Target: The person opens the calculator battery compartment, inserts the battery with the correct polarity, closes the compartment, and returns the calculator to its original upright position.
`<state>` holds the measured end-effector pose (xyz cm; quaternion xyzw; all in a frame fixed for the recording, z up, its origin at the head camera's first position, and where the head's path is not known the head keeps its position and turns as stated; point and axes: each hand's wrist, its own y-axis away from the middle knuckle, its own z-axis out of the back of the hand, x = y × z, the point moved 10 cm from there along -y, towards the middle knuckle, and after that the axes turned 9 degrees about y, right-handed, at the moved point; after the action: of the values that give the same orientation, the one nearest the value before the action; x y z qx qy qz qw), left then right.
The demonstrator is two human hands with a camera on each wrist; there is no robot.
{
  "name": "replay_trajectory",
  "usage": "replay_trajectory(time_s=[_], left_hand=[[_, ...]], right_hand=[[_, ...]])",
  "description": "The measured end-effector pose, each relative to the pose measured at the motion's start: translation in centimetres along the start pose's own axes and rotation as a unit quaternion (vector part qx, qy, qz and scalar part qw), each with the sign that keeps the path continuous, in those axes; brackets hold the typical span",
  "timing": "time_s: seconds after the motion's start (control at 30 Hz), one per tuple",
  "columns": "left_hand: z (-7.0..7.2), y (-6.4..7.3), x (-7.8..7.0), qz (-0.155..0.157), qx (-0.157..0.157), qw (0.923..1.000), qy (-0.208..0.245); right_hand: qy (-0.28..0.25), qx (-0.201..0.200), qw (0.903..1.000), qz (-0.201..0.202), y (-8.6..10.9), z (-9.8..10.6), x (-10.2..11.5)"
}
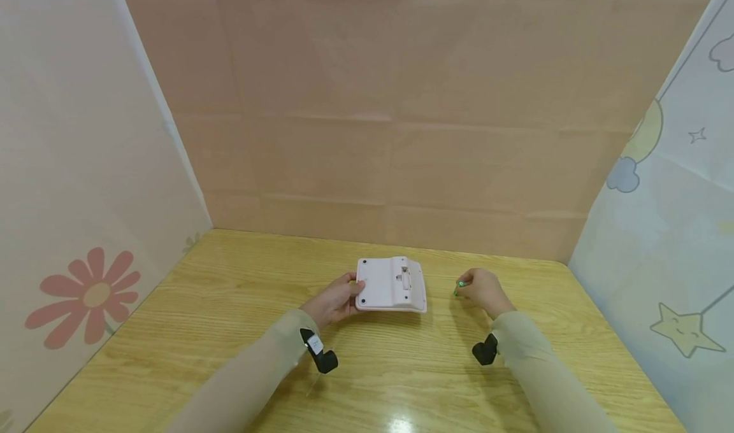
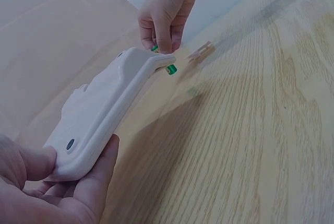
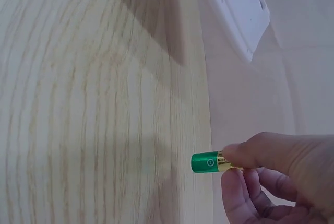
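Observation:
My left hand [image 1: 334, 301] grips a white, box-like device [image 1: 375, 283] by its left edge, thumb on top and fingers beneath. The device's underside faces up, with dark round feet and an uncovered battery compartment [image 1: 406, 278] in its raised part. It is held tilted above the table, casting a shadow. To the right, my right hand [image 1: 483, 290] pinches a small green and gold battery [image 3: 206, 162] between thumb and fingers, apart from the device. A second bit of green [image 2: 154, 48] shows at these fingers in the left wrist view.
A small pale pink slotted piece [image 2: 200, 51] lies on the wooden table [image 1: 241, 293] beyond the device in the left wrist view. A brown paper-like sheet [image 1: 378, 134] stands at the back. Patterned white sheets [image 1: 97, 165] flank both sides.

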<state>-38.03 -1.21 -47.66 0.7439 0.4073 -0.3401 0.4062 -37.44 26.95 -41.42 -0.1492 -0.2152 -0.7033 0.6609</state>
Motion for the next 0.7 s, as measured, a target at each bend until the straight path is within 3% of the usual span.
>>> replay_trajectory(time_s=[0.7], left_hand=[[0.1, -0.05, 0.19, 0.002, -0.005, 0.9999, 0.009]], right_hand=[[-0.038, 0.02, 0.999, 0.009, -0.28, -0.54, -0.41]])
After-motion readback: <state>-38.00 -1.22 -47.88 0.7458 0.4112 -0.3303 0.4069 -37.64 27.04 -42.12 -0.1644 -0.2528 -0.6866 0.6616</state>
